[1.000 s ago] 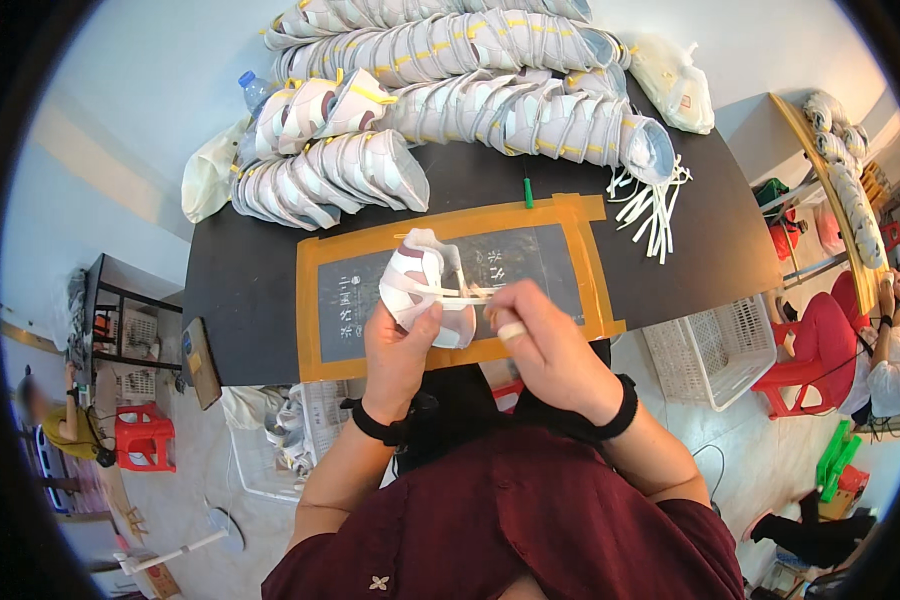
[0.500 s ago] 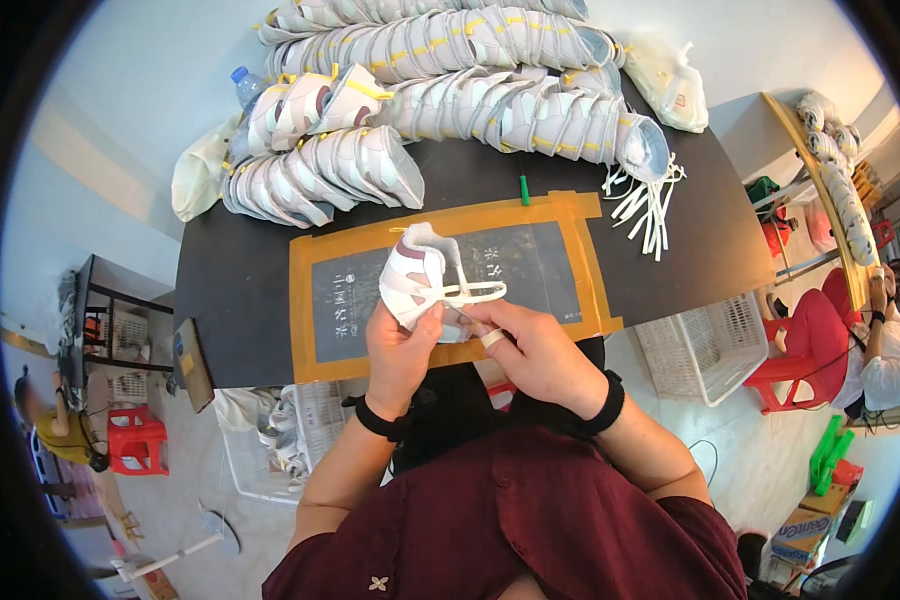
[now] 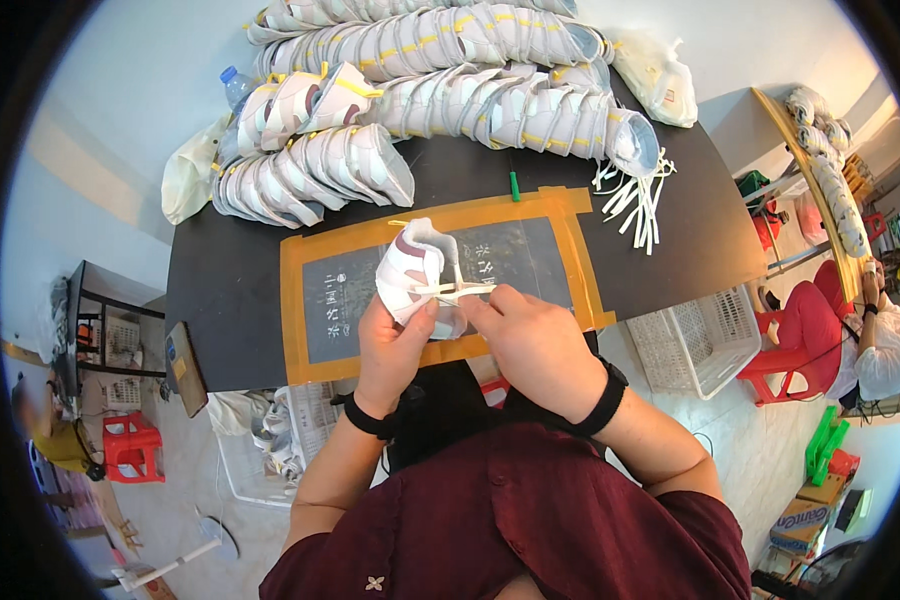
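My left hand (image 3: pixel 395 340) grips a white and mauve shoe upper (image 3: pixel 415 270) from below, holding it upright over the dark cutting mat (image 3: pixel 335 305) with its orange tape border. My right hand (image 3: pixel 530 335) pinches a white lace (image 3: pixel 460 290) that runs across the upper's front. Both hands are close together just above the near edge of the black table (image 3: pixel 230 300). Black bands sit on both wrists.
Rows of several stacked shoe uppers (image 3: pixel 450 70) fill the far side of the table. A bundle of white laces (image 3: pixel 640 195) lies at the right, a green pen (image 3: pixel 515 185) beside the mat, a water bottle (image 3: pixel 235 85) far left. A white basket (image 3: pixel 695 335) and a seated person (image 3: pixel 870 340) are at the right.
My hands have turned the upper slightly and drawn the lace across its front; the right hand has shifted a little toward the upper.
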Tool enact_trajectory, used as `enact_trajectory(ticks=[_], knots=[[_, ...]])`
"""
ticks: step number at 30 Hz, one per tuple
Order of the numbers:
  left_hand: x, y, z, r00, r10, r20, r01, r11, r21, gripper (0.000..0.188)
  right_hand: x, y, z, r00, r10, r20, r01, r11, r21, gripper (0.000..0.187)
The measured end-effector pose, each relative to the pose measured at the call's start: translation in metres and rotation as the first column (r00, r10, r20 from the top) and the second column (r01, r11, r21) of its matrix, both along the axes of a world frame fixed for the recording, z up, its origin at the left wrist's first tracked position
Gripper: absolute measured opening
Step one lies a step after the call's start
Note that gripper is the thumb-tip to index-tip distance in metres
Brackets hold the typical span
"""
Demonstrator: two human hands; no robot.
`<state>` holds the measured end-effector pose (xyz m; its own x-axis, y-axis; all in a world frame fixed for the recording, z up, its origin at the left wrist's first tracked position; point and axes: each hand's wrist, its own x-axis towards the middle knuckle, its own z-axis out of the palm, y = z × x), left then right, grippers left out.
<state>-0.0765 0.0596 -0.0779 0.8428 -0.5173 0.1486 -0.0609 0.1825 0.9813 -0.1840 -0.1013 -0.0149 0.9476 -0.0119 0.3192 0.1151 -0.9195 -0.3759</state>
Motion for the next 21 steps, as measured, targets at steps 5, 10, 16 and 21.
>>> enact_trajectory(ticks=[5,10,16,21], knots=[[-0.003,0.0,0.004,0.997,0.026,0.066,-0.031,0.996,0.086,0.03,0.006,-0.002,0.004,0.997,0.046,-0.064,-0.047,0.999,-0.019,0.028],[-0.004,-0.005,-0.009,0.983,0.122,0.135,-0.133,0.988,0.077,0.027,0.019,-0.005,0.013,0.972,0.108,-0.207,-0.118,0.992,-0.041,0.024],[-0.006,-0.002,-0.01,0.936,0.181,0.3,-0.245,0.951,0.188,0.023,0.033,0.005,0.018,0.951,0.154,-0.268,-0.22,0.946,-0.238,0.022],[-0.008,-0.003,-0.011,0.885,0.256,0.389,-0.347,0.919,0.184,0.017,0.07,-0.011,0.013,0.834,0.205,-0.511,-0.074,0.961,0.265,0.013]])
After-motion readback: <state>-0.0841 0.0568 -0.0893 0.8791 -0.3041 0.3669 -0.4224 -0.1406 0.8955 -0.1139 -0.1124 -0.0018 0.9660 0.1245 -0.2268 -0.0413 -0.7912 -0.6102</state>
